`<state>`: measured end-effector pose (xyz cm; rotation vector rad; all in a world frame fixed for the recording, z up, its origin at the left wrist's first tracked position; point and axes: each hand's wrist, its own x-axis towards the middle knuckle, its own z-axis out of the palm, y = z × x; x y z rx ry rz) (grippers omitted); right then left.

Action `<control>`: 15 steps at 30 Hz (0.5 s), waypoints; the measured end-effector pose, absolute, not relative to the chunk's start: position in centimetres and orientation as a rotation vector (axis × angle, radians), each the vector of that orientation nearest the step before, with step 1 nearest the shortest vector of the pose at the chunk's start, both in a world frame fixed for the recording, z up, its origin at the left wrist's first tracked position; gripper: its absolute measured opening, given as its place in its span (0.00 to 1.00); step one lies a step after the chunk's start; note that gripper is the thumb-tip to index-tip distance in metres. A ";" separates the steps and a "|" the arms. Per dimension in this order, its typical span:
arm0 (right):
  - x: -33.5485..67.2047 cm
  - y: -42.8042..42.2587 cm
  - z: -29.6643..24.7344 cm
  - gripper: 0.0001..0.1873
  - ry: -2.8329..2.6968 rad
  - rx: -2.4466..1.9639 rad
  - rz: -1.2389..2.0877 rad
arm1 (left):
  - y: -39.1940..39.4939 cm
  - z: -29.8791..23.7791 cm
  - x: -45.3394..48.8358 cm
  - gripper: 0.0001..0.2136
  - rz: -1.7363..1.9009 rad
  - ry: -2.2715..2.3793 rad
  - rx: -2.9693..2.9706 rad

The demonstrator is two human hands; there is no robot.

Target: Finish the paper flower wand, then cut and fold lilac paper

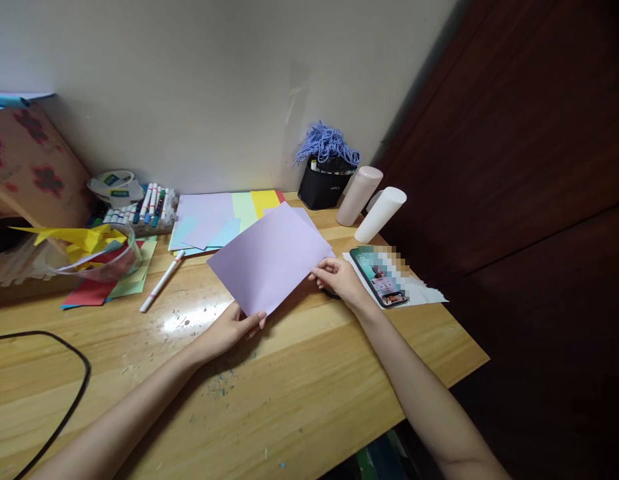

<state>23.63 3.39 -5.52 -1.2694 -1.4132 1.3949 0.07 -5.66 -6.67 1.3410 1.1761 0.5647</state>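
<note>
A sheet of purple paper (272, 257) is held up, tilted, above the wooden table (289, 393). My left hand (238, 327) grips its near edge, thumb on top and the other fingers partly hidden beneath. At the right corner, my right hand (336, 277) pinches the sheet between thumb and fingers. Behind the raised sheet lie several coloured papers (204, 210) in purple, blue, green and yellow. Part of a dark object, mostly hidden, shows under my right hand. A phone (379, 277) lies on white paper just right of that hand.
A white marker (162, 281) lies left of the sheet. Farther left stand a clear bowl (132, 257) of paper scraps, several markers (154, 203) and a cardboard box (34, 160). A black case (322, 187) with blue yarn and two cylinders (359, 195) stand behind. A black cable (84, 387) curves front left.
</note>
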 end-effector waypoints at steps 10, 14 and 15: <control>26.4 5.2 -5.3 0.12 -1.099 -1.250 1.369 | -5.7 -7.0 -0.1 0.13 0.648 1.153 1.273; 25.3 4.5 -5.4 0.14 -1.139 -1.194 1.454 | -5.7 -6.7 0.1 0.12 0.711 1.156 1.236; 25.1 4.4 -5.5 0.15 -1.175 -1.194 1.452 | -5.7 -6.8 0.1 0.11 0.722 1.164 1.227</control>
